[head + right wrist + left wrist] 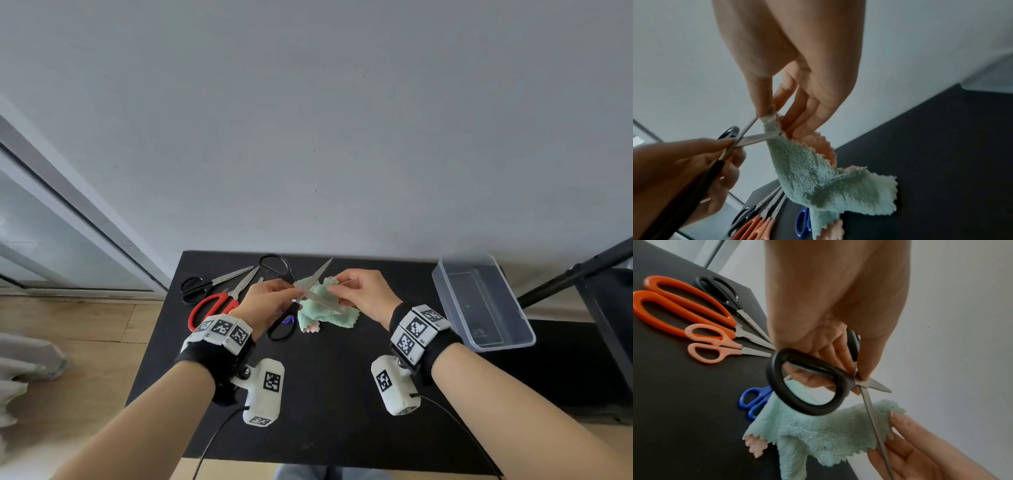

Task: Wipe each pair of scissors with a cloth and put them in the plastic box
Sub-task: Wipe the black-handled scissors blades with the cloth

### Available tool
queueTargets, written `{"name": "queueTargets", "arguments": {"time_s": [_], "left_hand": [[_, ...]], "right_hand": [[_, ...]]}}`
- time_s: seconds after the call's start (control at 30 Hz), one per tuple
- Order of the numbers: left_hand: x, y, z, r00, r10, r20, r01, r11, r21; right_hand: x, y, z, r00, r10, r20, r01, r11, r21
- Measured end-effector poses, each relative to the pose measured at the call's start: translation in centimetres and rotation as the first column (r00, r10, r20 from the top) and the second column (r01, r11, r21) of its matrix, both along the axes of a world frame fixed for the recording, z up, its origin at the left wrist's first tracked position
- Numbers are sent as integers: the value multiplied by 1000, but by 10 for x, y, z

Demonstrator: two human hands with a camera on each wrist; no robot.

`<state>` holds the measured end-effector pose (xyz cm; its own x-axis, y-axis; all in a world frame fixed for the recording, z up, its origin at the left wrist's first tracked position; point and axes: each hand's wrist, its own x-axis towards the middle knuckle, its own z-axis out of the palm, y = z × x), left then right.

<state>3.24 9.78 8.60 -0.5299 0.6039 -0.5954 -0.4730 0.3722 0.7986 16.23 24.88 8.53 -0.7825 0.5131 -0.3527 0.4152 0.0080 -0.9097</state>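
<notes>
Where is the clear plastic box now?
In the head view, the clear plastic box sits at the black table's right edge, beyond the right hand, with no scissors inside.

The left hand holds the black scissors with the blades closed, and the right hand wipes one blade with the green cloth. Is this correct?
Not quite: the black scissors in the left hand are open, blades spread apart, as the left wrist view shows. The right hand does wipe one blade with the green cloth.

Bare forearms wear black wristbands (442,346) ringed with white fiducial-marker blocks (222,329), each carrying a cabled white camera pod (265,390).
</notes>
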Motion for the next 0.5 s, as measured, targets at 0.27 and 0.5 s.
{"name": "queueTargets", "arguments": {"time_s": [0.27,0.5], "left_hand": [[5,13,21,996,-18,-91,23,998,57],[8,15,24,987,-35,-159,41,999,35]], "right_hand": [[-6,-2,21,998,-8,-70,3,998,-70],[-9,-3,18,999,-38,36,39,999,-7]]}}
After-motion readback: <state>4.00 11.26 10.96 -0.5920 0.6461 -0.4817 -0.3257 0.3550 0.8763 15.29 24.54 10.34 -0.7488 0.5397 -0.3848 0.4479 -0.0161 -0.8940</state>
